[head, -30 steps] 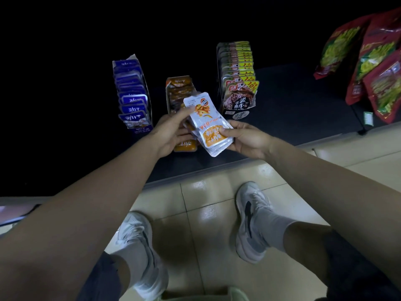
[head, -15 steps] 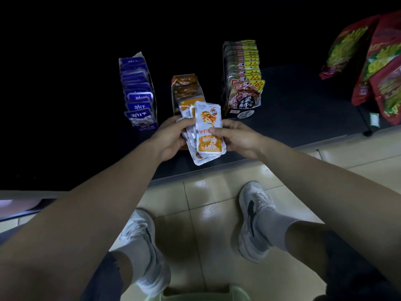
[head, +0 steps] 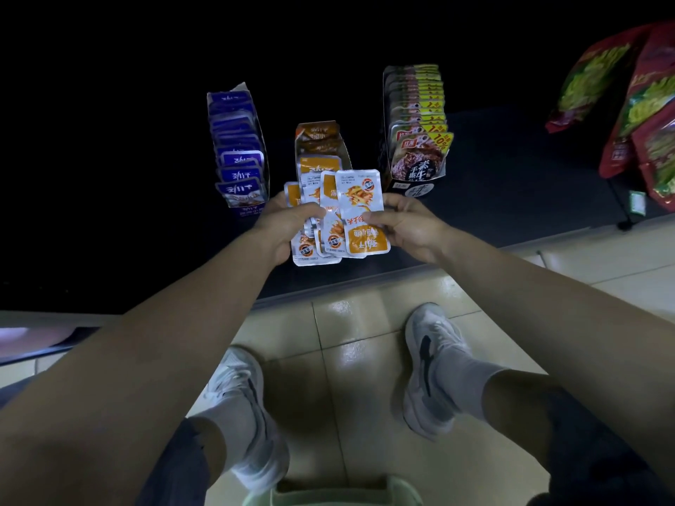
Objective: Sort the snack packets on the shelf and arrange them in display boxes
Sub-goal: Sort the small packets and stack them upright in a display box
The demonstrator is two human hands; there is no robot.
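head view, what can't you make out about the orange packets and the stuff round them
Head view only:
Count of the orange packets: they overlap, and the left hand and right hand gripping them cover parts.
Orange display box: its front is hidden behind the held packets.
Shelf further back: too dark.
Red bags: cut off by the right edge.
Green object: cut off by the bottom edge.

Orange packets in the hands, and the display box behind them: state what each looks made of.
Orange packets: glossy plastic or foil film, probably; sealed silvery edges catch light. Display box: likely thin printed cardboard, judging by its stiff upright walls.
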